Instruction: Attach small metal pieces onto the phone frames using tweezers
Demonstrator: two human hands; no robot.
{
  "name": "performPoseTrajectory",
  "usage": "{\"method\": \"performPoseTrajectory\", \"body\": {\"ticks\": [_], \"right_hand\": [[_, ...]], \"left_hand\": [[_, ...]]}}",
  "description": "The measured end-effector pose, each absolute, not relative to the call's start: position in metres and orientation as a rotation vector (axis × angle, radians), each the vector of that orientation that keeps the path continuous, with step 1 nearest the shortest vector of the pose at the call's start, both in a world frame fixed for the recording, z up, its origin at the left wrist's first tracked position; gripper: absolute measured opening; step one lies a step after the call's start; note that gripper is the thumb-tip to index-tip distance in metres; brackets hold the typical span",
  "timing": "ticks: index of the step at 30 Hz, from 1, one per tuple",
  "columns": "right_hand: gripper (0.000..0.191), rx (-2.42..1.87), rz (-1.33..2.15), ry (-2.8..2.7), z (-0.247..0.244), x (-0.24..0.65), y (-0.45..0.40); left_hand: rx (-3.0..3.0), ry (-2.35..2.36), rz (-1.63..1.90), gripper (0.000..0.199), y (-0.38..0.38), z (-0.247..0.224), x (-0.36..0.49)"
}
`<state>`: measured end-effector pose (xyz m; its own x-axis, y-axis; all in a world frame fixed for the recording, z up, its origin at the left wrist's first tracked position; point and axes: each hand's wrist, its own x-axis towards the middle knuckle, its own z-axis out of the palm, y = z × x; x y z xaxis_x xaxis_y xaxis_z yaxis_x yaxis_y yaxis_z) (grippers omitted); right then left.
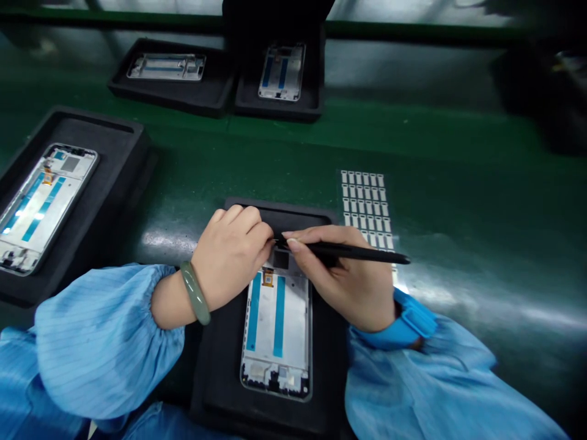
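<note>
A phone frame (pixel 293 318) with two blue strips and a small orange flex connector lies in a black foam tray (pixel 215 379) in front of me. My left hand (pixel 233 250) is over the frame's upper left end, its fingers curled and pressed together; whatever they pinch is hidden. My right hand (pixel 353 281) grips slim black tweezers (pixel 358 251) like a pen. Their tips point left and meet the left fingertips above the frame's top end. Both hands cover much of that end.
A sheet of small white stickers (pixel 365 201) lies beyond my right hand. Another foam tray (pixel 114 159) with a phone frame (pixel 46 201) stands at left. Two further trays with frames, a left one (pixel 169 98) and a right one (pixel 279 109), sit at the back of the green bench (pixel 458 232).
</note>
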<state>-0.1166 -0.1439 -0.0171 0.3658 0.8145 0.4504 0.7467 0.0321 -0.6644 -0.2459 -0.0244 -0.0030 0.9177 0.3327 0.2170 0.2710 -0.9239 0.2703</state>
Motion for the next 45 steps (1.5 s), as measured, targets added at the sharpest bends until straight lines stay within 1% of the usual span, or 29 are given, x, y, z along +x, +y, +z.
{"method": "performPoseTrajectory", "body": {"ticks": [5, 9, 15, 24, 31, 38, 45], "right_hand": [[0.017, -1.694, 0.126, -1.311, -0.019, -0.117, -0.145], [0.016, -1.648, 0.180, -1.191, -0.020, -0.115, -0.145], [0.014, -1.655, 0.297, -1.260, -0.018, -0.114, -0.144], [0.010, -1.767, 0.267, -1.175, -0.016, -0.114, -0.142], [0.010, -1.836, 0.262, -1.245, -0.011, -0.116, -0.137], [0.010, -1.706, 0.401, -1.133, -0.014, -0.114, -0.136], [0.010, -1.765, 0.305, -1.231, -0.011, -0.115, -0.135]], "left_hand": [[2.871, 0.446, 0.397, 0.013, -0.022, -0.003, -0.242], [2.779, 0.426, 0.390, 0.014, -0.022, -0.003, -0.249], [2.689, 0.432, 0.351, 0.019, -0.025, -0.003, -0.261], [2.731, 0.443, 0.347, 0.017, -0.027, -0.004, -0.261], [2.788, 0.446, 0.347, 0.016, -0.030, -0.006, -0.259], [2.722, 0.445, 0.353, 0.016, -0.029, -0.006, -0.259], [2.720, 0.437, 0.366, 0.015, -0.030, -0.007, -0.259]]}}
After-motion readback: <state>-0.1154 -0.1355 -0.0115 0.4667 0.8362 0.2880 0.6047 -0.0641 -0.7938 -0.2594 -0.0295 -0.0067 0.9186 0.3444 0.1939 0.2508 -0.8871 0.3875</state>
